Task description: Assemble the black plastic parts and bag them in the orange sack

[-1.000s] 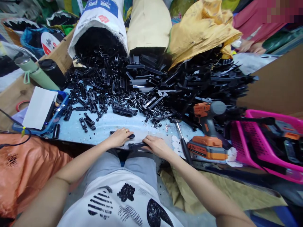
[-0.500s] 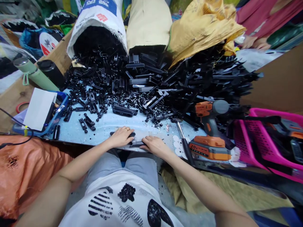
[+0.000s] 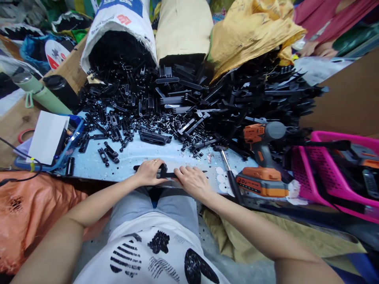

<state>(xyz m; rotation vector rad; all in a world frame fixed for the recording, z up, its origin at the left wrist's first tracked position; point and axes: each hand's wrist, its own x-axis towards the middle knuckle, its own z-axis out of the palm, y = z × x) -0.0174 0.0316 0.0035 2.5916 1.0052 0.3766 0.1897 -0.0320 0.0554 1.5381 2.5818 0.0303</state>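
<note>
I am at the joining step: both my hands are low in the middle of the frame, at the near edge of the pale blue table top, and they press black plastic parts together. My left hand is curled over a long black strip, whose end shows to the left of my fingers, and the fingers are closed on it. My right hand lies flatter, with the fingers spread and bent down on a second black piece that meets the first one between the two hands; I cannot tell if the fingers wrap around it or only push on it. The joint itself is mostly hidden under my fingers, so I cannot say if it is already seated. In my judgement, the next move needs a firm and even push along the line of the parts, with both pieces flat on the table so they do not tilt. Just to the right lies a hammer, and beyond it stands an orange cordless drill. The big heap of black parts fills the upper middle.
</note>
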